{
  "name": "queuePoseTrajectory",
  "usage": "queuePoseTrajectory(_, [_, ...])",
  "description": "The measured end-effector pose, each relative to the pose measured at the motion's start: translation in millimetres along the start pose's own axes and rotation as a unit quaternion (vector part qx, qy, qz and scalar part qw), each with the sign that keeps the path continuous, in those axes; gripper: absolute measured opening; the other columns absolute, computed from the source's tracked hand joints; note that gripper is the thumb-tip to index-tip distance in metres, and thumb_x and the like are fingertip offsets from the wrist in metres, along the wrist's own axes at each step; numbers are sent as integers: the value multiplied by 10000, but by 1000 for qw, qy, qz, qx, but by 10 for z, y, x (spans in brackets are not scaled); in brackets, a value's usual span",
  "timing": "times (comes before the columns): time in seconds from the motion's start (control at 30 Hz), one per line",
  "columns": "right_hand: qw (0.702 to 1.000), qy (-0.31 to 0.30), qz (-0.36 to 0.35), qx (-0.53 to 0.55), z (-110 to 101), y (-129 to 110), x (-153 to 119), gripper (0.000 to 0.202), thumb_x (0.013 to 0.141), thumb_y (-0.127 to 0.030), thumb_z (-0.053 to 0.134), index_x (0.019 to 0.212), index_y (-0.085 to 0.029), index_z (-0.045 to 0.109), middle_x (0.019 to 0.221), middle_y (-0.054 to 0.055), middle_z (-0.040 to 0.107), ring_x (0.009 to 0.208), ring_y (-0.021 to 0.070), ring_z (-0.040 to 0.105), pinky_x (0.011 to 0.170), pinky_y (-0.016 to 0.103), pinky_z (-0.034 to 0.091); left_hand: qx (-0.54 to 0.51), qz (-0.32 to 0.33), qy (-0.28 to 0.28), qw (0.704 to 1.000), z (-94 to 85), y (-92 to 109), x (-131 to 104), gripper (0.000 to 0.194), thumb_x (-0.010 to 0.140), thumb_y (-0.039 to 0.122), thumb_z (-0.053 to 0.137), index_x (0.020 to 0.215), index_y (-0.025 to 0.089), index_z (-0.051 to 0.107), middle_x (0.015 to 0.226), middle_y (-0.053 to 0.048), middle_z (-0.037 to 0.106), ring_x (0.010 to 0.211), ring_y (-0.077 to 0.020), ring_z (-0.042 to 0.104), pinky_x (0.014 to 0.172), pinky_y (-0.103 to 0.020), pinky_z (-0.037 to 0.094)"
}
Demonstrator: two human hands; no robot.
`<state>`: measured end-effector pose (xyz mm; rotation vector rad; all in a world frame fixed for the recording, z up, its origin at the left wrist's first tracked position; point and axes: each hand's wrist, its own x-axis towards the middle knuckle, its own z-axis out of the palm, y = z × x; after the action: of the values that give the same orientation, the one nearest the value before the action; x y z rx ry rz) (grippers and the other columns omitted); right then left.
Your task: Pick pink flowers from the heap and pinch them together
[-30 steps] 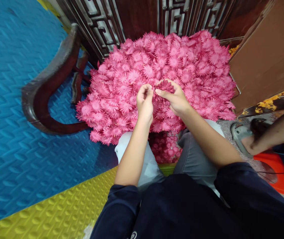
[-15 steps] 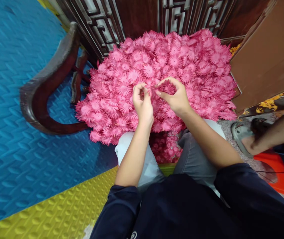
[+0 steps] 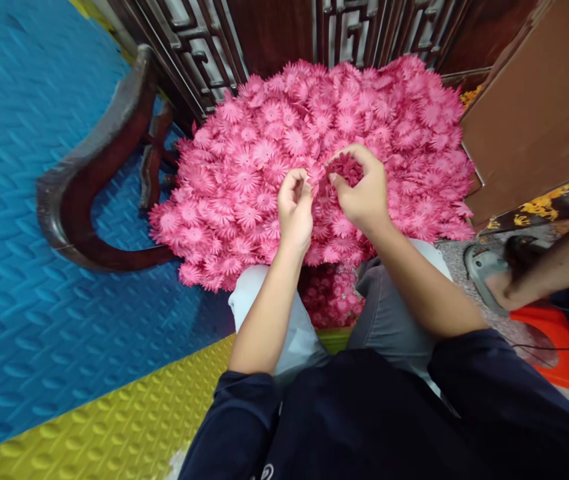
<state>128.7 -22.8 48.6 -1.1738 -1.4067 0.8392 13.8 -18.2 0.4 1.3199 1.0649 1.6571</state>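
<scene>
Over a big heap of pink artificial flowers (image 3: 244, 180), both my hands are held close together. My left hand (image 3: 296, 210) pinches a small pink flower piece (image 3: 316, 175) between thumb and fingertips. Just right of it, my right hand (image 3: 367, 190) is curled, its thumb and forefinger bent towards that piece. Darker pink petals (image 3: 348, 169) show inside the curl of my right hand and seem to be held there; the palm hides part of them. Between my knees, more pink flowers (image 3: 332, 293) lie lower down, in shadow.
A dark wooden curved chair arm (image 3: 72, 200) stands at left on blue matting (image 3: 9, 267) with a yellow strip (image 3: 114, 407). Carved wooden panels (image 3: 274, 33) rise behind the heap. At right are a brown board (image 3: 534, 100), orange flowers (image 3: 539, 207) and another person's sandalled foot (image 3: 494, 280).
Both my hands have shifted slightly right. My right hand has drawn a little away from my left and tilted; the pinched flower piece now shows more clearly.
</scene>
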Motion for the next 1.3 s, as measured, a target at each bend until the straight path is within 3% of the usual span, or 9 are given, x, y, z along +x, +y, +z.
queuePoseTrajectory(0.17, [998, 58, -17, -35, -159, 247, 165, 169, 770, -143, 584, 917, -226, 599, 1078, 28, 638, 1265, 264, 507, 1105, 486, 413, 46, 18, 21, 999, -131, 93, 54, 487, 833, 728, 450, 840, 251, 550, 793, -19, 497, 837, -161, 560, 806, -306, 483])
queuePoseTrajectory(0.33, [980, 26, 142, 138, -246, 295, 248, 234, 670, -141, 715, 848, -207, 579, 956, 21, 688, 1067, 230, 643, 1025, 482, 503, 161, 79, 189, 966, -340, 126, 159, 336, 871, 577, 561, 883, 241, 569, 951, -41, 549, 1026, -200, 544, 967, -354, 433])
queuePoseTrajectory(0.4, [961, 4, 194, 197, -192, 203, 197, 291, 633, -139, 754, 853, -214, 579, 933, 7, 704, 1026, 213, 666, 1003, 466, 527, 213, 82, 210, 951, -353, 136, 152, 255, 824, 465, 677, 936, 249, 603, 1077, -60, 557, 1152, -235, 498, 1050, -395, 380])
queuePoseTrajectory(0.5, [938, 2, 250, 241, -89, 65, 108, 361, 583, -128, 792, 870, -218, 591, 849, -27, 711, 983, 199, 688, 972, 443, 554, 240, 97, 154, 953, -270, 171, 85, 180, 794, 351, 724, 929, 255, 655, 1066, -56, 584, 1146, -248, 509, 1063, -408, 373])
queuePoseTrajectory(0.63, [922, -36, 270, 275, -42, 31, 65, 269, 599, -158, 788, 809, -191, 622, 772, -21, 719, 908, 189, 711, 933, 391, 577, 247, 112, 23, 962, -135, 212, 7, 136, 815, 394, 704, 821, 259, 718, 907, -27, 611, 966, -213, 560, 995, -387, 412])
queuePoseTrajectory(0.73, [915, -95, 250, 303, -68, 82, 89, 153, 664, -212, 752, 767, -173, 646, 794, 22, 737, 882, 193, 717, 894, 363, 591, 271, 113, 3, 956, -130, 224, 13, 169, 796, 439, 715, 815, 274, 749, 938, -36, 634, 991, -228, 548, 1009, -419, 393])
queuePoseTrajectory(0.87, [903, -90, 264, 325, -81, 125, 128, 52, 728, -186, 682, 762, -162, 651, 782, 31, 730, 815, 166, 714, 825, 319, 609, 328, 137, -55, 933, -205, 240, 58, 141, 810, 393, 709, 907, 307, 764, 1023, -27, 658, 1001, -222, 553, 985, -436, 419])
queuePoseTrajectory(1.03, [905, -72, 268, 323, -52, 97, 117, 56, 724, -178, 676, 769, -173, 643, 771, 20, 727, 816, 161, 712, 815, 310, 608, 388, 157, -57, 907, -248, 231, 79, 108, 819, 362, 707, 887, 303, 766, 1031, -21, 675, 995, -217, 562, 943, -430, 455])
queuePoseTrajectory(1.3, [947, -13, 224, 229, -114, 105, 127, 171, 629, -130, 710, 744, -206, 609, 757, -11, 705, 828, 157, 682, 847, 339, 585, 362, 148, -38, 920, -211, 196, 53, 208, 873, 430, 625, 848, 258, 739, 971, -32, 660, 1015, -216, 573, 978, -412, 424])
